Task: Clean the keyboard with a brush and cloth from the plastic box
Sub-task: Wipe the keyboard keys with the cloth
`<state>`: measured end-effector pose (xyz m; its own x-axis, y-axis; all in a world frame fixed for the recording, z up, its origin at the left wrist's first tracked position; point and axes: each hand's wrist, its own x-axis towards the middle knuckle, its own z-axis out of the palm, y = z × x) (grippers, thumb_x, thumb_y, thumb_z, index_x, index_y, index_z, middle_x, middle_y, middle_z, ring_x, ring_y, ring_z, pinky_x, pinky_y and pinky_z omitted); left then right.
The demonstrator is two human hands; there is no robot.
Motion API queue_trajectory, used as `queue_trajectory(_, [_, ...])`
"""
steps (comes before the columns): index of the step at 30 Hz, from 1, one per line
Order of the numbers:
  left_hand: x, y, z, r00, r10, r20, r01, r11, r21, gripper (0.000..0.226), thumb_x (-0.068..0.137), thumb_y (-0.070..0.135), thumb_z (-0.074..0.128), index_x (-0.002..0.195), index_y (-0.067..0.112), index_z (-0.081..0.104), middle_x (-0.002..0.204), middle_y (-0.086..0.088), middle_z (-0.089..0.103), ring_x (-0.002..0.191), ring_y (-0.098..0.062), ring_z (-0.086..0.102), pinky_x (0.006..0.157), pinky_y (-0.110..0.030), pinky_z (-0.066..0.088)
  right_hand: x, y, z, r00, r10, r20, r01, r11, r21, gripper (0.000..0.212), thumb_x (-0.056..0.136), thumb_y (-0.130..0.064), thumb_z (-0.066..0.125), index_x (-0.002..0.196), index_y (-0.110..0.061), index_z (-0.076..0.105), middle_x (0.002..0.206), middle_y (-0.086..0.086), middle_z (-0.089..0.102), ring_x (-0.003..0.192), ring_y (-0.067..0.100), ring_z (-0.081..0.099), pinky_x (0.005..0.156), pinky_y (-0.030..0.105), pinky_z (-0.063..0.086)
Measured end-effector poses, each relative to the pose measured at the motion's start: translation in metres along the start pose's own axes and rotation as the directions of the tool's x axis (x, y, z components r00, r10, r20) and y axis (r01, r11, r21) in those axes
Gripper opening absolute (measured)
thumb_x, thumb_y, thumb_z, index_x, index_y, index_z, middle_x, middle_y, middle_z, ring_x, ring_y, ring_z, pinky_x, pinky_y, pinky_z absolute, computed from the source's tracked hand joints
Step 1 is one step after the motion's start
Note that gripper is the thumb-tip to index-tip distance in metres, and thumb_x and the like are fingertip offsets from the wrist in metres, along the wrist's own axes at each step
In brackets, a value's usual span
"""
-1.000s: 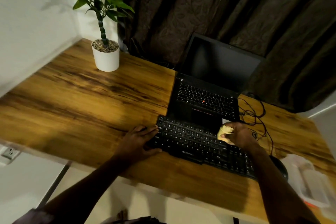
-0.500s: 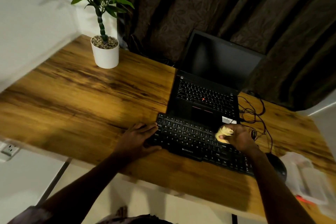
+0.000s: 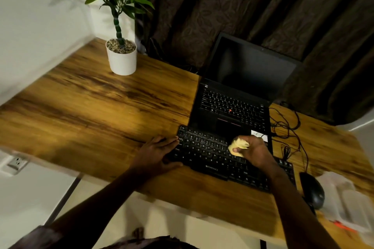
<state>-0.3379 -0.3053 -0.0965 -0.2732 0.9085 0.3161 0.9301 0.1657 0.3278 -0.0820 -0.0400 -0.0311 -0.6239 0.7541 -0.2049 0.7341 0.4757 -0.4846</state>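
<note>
keyboard (image 3: pixel 206 153): black, flat on the tabletop (image 3: pixel 101 117) close to its near edge, right of the middle; its far side meets the laptop's front.
cloth (image 3: pixel 236 146): yellow, bunched, on the keys around the keyboard's middle.
right grip (image 3: pixel 255 153): fingers curled round the cloth, clamped on it.
left grip (image 3: pixel 159 153): fingers straight, lying flat on the keyboard's left end, holding nothing.
plastic box (image 3: pixel 348 204): clear, blurred, at the near right corner.
mouse (image 3: pixel 312 190): dark, between keyboard and plastic box.
laptop (image 3: pixel 232 107): open, screen dark, toward the far edge.
potted plant (image 3: pixel 121 60): white pot, far left corner.
cables (image 3: pixel 287 127): black, tangled just right of the laptop.
</note>
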Motion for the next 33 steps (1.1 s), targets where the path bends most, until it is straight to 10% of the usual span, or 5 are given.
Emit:
queue_trajectory(14, [0.001,-0.002,0.002,0.999,0.031,-0.027,-0.032,0.999,-0.036,0.077,0.082,0.079,0.049,0.137,0.026,0.057,0.144,0.014,0.052,0.121,-0.015,0.052,0.097,-0.035,0.048,0.01,-0.048,0.026,0.991,-0.134,0.021,0.135,0.987,-0.089,0.042,0.079,-0.023,0.081,0.109,-0.044,0.062,0.101,0.001,0.057,0.097,0.022,0.059,0.09,0.035,0.052])
queue_trajectory(33, [0.0,0.0,0.0,0.993,0.056,-0.105,-0.055,0.998,0.006,0.074,0.08,0.075,0.053,0.134,0.026,0.06,0.138,0.013,0.057,0.112,-0.017,0.057,0.084,-0.033,0.053,-0.005,-0.065,0.012,0.996,-0.093,0.018,0.095,0.986,-0.136,0.031,0.085,-0.02,0.077,0.112,-0.031,0.069,0.101,0.003,0.056,0.091,0.017,0.055,0.069,0.017,0.041])
